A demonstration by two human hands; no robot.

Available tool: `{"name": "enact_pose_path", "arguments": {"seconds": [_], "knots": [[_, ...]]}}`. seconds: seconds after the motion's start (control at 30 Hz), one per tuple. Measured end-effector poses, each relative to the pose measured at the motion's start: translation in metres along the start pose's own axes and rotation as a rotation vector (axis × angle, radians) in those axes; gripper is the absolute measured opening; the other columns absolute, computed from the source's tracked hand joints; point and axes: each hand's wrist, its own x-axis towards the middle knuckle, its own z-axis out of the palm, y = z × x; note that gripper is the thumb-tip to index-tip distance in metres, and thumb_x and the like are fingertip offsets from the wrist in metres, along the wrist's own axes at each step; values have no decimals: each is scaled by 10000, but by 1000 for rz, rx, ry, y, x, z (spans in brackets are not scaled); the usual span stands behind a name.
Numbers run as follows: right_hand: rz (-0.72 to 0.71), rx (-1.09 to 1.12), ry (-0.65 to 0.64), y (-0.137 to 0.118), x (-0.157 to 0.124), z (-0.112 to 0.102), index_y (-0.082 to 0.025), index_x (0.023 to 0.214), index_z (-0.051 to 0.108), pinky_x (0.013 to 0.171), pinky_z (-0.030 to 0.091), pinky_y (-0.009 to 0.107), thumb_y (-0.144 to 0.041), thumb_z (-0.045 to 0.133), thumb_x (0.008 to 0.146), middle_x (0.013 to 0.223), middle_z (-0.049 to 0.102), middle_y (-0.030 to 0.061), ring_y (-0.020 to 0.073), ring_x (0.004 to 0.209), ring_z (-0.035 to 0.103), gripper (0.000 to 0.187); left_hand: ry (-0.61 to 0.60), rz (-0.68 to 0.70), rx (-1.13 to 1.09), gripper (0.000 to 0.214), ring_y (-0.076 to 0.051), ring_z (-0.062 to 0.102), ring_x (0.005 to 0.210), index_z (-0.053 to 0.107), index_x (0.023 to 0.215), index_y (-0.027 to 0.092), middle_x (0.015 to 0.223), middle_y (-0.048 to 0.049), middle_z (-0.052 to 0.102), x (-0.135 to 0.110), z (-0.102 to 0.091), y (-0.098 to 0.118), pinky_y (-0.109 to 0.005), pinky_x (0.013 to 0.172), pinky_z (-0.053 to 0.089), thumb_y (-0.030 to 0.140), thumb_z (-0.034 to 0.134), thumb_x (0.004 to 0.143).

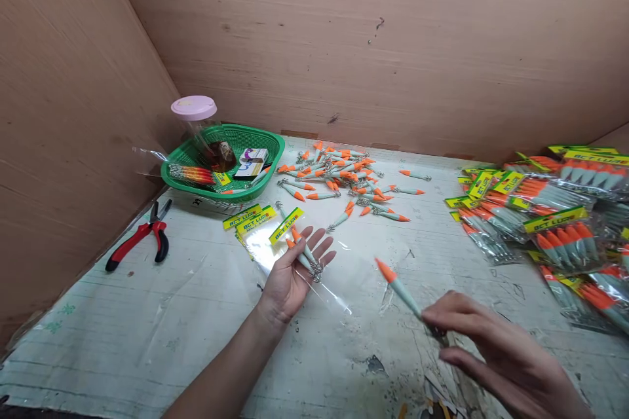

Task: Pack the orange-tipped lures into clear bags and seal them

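Note:
My left hand (pixel 289 275), palm up, holds a clear plastic bag (pixel 330 296) with a yellow-green printed header. A couple of fishing lures (pixel 308 255) with orange tips and pale bodies lie in that hand, their hooks toward the palm's right side; whether they are inside the bag I cannot tell. Off to the right, my right hand (pixel 484 340) pinches another fishing lure (pixel 400 289) by its hook end, its orange tip pointing up and left. That hand is slightly blurred. Beyond both hands lies a pile of loose lures (pixel 344 173).
Header bags (pixel 248 222) lie just beyond my left hand. A green basket (pixel 272 144) holds a pink-lidded jar (pixel 194 108), a small box (pixel 251 162) and a packet of lures (pixel 191 174). Red-handled pliers (pixel 140 236) rest at left. Packed lures (pixel 555 222) are heaped at right.

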Motion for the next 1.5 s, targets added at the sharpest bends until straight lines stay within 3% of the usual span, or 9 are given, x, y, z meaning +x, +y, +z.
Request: {"name": "enact_pose_path", "arguments": {"seconds": [0.13,0.37,0.67,0.87,1.0,1.1,1.23,1.37,1.5], "knots": [[-74,-108,-181,-20,21,17,-225,1112,561,630,531,225,-173,522,885,878,630,68,158,773,624,236,-38,-36,43,262,-298,630,1027,563,1101,122,1137,-123,651,-3,-1,-4,-460,885,522,143,540,841],[-132,-271,100,-9,48,73,-157,1153,506,798,520,335,-85,429,903,1085,603,131,201,962,583,271,-58,-105,115,301,-284,638,1016,553,1140,132,1158,-126,644,-9,1,-11,-447,915,502,173,555,842],[-107,-247,392,0,51,87,-199,1099,549,650,511,254,-49,468,868,840,587,58,143,741,587,287,-37,-108,120,359,-279,634,1027,537,1204,145,1170,-136,639,-12,4,-14,-446,925,490,166,547,845],[-197,-244,359,-2,50,97,-153,1136,540,727,502,321,20,481,829,978,613,120,190,872,574,357,-71,-117,102,358,-303,618,1052,559,1171,97,1138,-162,651,-13,2,-19,-451,964,458,126,570,815],[-154,-167,333,-5,55,74,-197,1036,582,606,485,271,-85,542,833,805,559,47,150,728,551,235,-17,-149,79,329,-285,630,1034,561,1145,83,1157,-168,643,-12,2,-19,-422,933,492,132,566,820],[-38,-222,410,27,65,42,-207,943,585,614,484,288,-178,541,843,814,548,46,157,723,548,114,26,-131,50,341,-265,656,980,531,1172,87,1131,-167,655,-11,3,-16,-407,876,531,155,549,838],[157,-490,379,108,82,9,-204,798,581,637,469,355,-221,491,842,764,585,70,212,725,532,101,39,-129,-2,395,-234,671,947,472,1240,73,1092,-181,667,-11,5,-12,-357,845,548,162,526,858],[180,-529,272,162,92,6,-205,806,601,656,463,369,-157,465,804,794,590,91,244,784,527,144,7,-137,4,418,-238,671,946,451,1270,84,1109,-176,662,-11,6,-9,-383,872,536,153,506,862],[153,-504,159,170,88,12,-205,785,604,676,461,347,-76,425,770,821,575,86,229,798,530,222,22,-112,8,386,-231,674,937,475,1245,88,1081,-161,675,-11,8,-6,-378,874,535,138,492,862]]}}
